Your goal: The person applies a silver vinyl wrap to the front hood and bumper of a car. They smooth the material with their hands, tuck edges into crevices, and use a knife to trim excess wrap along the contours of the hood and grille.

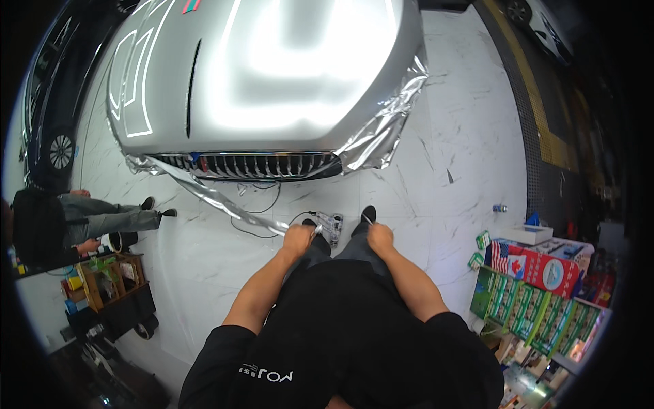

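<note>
A long twisted strip of silver wrap film [225, 203] runs from the front left corner of the car [272, 82] to my left hand [298, 239], which is closed around its end. My right hand [381, 238] is closed in a fist in front of my right thigh. A small thin piece pokes out of it toward the far side, too small to name. Silver film covers the car's hood, and loose crumpled film [385, 129] hangs at its front right corner. Between the two sides stands the dark slatted grille [266, 165].
Between my feet lies a clear device [332, 230] with a black cable [262, 235]. Another person [48, 225] sits at the left beside a wheeled tool cart [112, 279]. Stacked green boxes [538, 310] stand at the right, and a can [499, 208] lies on the marble-patterned floor.
</note>
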The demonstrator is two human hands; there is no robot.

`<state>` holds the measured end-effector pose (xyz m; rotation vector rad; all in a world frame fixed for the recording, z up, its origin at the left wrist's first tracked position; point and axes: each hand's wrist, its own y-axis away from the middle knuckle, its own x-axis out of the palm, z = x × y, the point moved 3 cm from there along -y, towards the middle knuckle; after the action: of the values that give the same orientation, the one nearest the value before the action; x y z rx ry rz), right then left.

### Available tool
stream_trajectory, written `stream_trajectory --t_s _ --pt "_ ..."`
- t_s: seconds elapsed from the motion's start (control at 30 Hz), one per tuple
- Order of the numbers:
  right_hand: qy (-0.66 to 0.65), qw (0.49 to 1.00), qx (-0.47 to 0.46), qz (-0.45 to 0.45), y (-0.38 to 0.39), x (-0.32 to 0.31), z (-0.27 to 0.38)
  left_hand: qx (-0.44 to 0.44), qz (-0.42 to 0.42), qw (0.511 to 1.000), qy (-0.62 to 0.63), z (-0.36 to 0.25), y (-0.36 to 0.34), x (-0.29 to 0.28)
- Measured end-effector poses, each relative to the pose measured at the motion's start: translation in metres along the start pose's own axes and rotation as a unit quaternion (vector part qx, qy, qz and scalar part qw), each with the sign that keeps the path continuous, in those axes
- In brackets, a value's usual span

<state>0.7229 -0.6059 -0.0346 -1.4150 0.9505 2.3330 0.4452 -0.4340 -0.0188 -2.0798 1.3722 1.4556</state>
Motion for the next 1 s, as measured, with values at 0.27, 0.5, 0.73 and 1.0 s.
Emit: stream_trajectory --t_s 0.27,0.5,0.73,1.0 --pt "-0.013 0.938 0.34 0.067 0.115 0.03 -0.237 -0.135 0.478 0.846 -0.195 0.134 0.286 0.057" --pt "0.001 0.984 0.173 0.028 0.102 -0.013 -0.251 -0.269 0.1 0.944 0.163 0.098 0.122 0.092" --pt "-0.04 0.993 0.113 0.006 0.002 -0.093 -0.275 -0.252 -0.258 0.688 0.63 -0.065 -0.158 -0.012" --pt "-0.068 0.997 -0.018 0.021 -0.111 -0.204 -0.381 -0.32 -0.472 0.549 0.611 -0.084 -0.227 -0.045"
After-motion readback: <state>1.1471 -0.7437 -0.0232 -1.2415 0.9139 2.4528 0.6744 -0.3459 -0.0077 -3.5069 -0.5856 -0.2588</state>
